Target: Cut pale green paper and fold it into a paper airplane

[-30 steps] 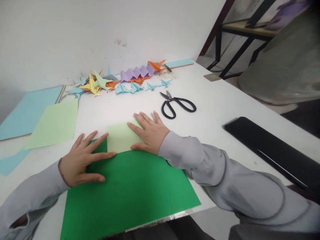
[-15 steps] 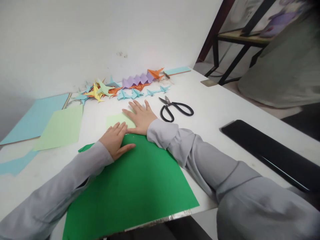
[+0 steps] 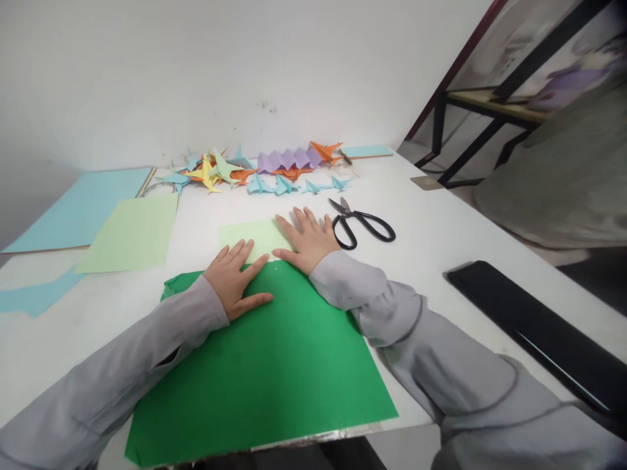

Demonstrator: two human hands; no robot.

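Note:
A large green sheet of paper (image 3: 274, 365) lies flat at the table's front edge, its far left corner crumpled. Just beyond it is a pale green piece of paper (image 3: 245, 234), partly hidden by my hands. My left hand (image 3: 238, 281) rests flat with fingers spread, across the border of the green sheet and the pale piece. Also flat, with fingers apart, my right hand (image 3: 308, 241) presses on the right part of the pale green paper. Black-handled scissors (image 3: 350, 214) lie partly spread just right of my right hand.
Folded paper figures (image 3: 215, 171) and a pleated purple strip (image 3: 289, 160) line the wall. At left are a light green sheet (image 3: 130, 235), a blue sheet (image 3: 83, 205) and a blue scrap (image 3: 39, 295). A long black object (image 3: 533, 333) lies at right.
My hands have moved apart, uncovering more of the pale green paper between them. My right hand has slid right, closer to the scissors. The camera view has shifted slightly.

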